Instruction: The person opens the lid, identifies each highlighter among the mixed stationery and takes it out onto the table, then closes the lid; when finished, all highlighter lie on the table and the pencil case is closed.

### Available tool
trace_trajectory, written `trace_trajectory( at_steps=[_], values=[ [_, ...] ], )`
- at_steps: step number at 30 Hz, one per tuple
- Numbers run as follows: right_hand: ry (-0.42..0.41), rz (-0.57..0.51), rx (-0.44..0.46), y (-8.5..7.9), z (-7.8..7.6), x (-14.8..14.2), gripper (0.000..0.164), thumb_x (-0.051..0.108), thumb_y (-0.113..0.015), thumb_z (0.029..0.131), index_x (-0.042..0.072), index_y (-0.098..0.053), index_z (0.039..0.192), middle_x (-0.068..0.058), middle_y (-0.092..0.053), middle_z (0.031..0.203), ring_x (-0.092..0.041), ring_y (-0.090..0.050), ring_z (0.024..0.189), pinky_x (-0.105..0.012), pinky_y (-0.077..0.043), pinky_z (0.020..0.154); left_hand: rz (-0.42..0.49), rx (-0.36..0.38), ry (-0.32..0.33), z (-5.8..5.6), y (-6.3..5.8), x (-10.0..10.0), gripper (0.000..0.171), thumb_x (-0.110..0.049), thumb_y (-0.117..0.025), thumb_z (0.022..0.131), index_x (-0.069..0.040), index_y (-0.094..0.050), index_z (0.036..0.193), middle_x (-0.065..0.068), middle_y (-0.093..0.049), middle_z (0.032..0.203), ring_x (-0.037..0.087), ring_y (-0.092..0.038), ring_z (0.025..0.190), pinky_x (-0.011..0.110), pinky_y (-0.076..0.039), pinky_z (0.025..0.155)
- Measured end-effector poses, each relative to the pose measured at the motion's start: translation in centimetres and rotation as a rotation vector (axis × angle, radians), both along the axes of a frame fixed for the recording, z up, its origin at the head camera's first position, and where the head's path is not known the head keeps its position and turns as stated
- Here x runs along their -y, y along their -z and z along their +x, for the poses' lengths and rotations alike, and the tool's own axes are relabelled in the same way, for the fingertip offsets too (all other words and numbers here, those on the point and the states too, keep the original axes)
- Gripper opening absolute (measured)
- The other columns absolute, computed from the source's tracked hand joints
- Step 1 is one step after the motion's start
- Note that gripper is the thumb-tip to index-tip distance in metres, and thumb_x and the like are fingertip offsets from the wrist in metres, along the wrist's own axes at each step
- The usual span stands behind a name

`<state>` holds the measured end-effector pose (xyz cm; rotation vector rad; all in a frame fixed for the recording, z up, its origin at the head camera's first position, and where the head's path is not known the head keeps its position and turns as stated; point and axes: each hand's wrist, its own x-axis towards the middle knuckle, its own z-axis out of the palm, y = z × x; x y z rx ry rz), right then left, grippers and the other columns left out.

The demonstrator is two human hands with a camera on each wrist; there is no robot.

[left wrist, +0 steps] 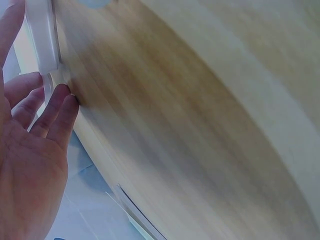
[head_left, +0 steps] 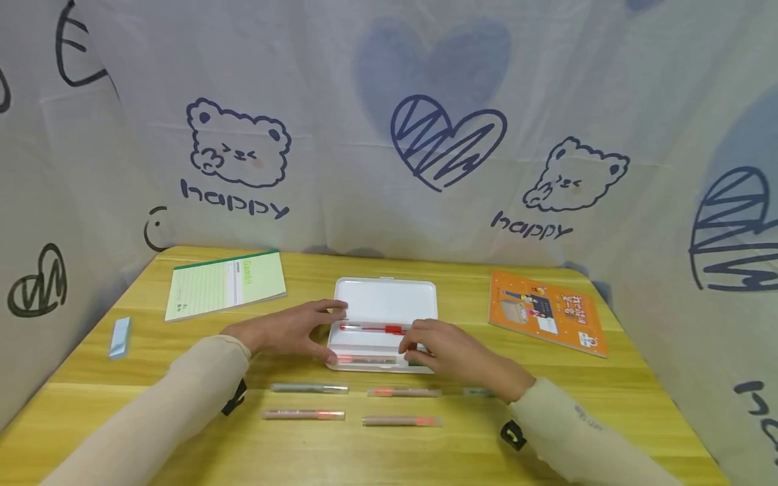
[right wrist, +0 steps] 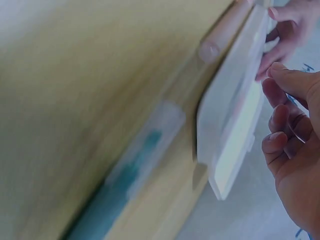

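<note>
A white pencil case [head_left: 385, 300] lies with its lid raised on the wooden table. Inside it are a red pen [head_left: 372, 329] along the hinge side and a pinkish pen [head_left: 367, 360] along the front. My left hand [head_left: 298, 330] rests at the case's left end, its thumb at the front corner and its fingers spread near the hinge. Over the right part of the case is my right hand [head_left: 452, 347], fingers loosely bent beside the red pen's cap. Nothing shows between its thumb and forefinger [right wrist: 274, 90] in the right wrist view. A dark green item is partly hidden beneath it.
In front of the case lie a green pen [head_left: 310, 388] and several pinkish ones [head_left: 401, 421]. Another green pen [head_left: 478, 391] is partly under the right wrist. A green notebook [head_left: 227, 287], a blue strip [head_left: 119, 337] and an orange booklet [head_left: 547, 310] lie further out.
</note>
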<state>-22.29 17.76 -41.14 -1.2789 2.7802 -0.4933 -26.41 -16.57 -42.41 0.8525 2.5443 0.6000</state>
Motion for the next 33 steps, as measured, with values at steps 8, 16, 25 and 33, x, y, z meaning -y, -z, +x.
trace_trajectory(
  at_steps=[8,16,25,33],
  values=[
    [-0.005,0.025,0.035,1.2,-0.1,1.3,0.008,0.020,-0.073,0.107,0.021,-0.080,0.109,0.008,-0.074,0.109,-0.008,-0.065,0.097,-0.032,-0.060,0.091,0.000,-0.010,0.000,0.0,0.1,0.0,0.097,-0.063,-0.079,0.094,-0.013,-0.043,0.168,0.006,-0.025,0.182,0.040,-0.025,0.166,0.065,-0.025,0.134],
    [-0.047,0.021,0.042,1.1,-0.5,1.5,0.010,0.016,-0.072,0.107,0.018,-0.082,0.108,0.006,-0.074,0.107,-0.006,-0.066,0.095,-0.031,-0.060,0.090,-0.001,-0.010,0.002,0.0,0.0,0.0,0.096,-0.061,-0.080,0.094,-0.013,-0.044,0.168,0.007,-0.025,0.182,0.040,-0.026,0.166,0.064,-0.025,0.134],
    [-0.052,0.055,0.080,1.0,-1.1,2.0,0.011,0.015,-0.073,0.105,0.018,-0.083,0.110,0.005,-0.077,0.109,-0.006,-0.065,0.096,-0.030,-0.059,0.092,-0.001,0.001,-0.005,-0.1,0.2,0.1,0.097,-0.063,-0.080,0.093,-0.015,-0.043,0.169,0.006,-0.025,0.182,0.040,-0.024,0.167,0.064,-0.024,0.135],
    [-0.032,0.055,0.162,0.6,-2.0,2.4,0.009,0.016,-0.078,0.102,0.017,-0.086,0.106,0.007,-0.081,0.102,-0.002,-0.069,0.092,-0.026,-0.060,0.088,-0.006,-0.002,-0.006,-0.1,0.1,0.1,0.097,-0.063,-0.080,0.093,-0.015,-0.043,0.169,0.005,-0.025,0.182,0.039,-0.024,0.167,0.063,-0.024,0.135]
  ],
)
